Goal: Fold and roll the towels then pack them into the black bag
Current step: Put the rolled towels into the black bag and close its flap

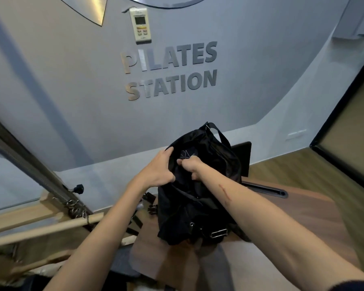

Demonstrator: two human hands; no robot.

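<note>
Grey wall (72, 80) behind, wood floor (303, 206) below. 1 bag (198, 198), black, held up mid-frame by 2 hands: left hand (159, 166) grips its top edge, right hand (190, 165) pinches fabric beside it.

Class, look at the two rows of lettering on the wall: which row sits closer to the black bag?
The lower row, STATION. It sits beneath PILATES, so it is the row nearer the black bag, which both hands grip.

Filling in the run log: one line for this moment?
left hand: grips black bag | right hand: pinches bag fabric | bag: on wooden table | towels: none visible
</note>
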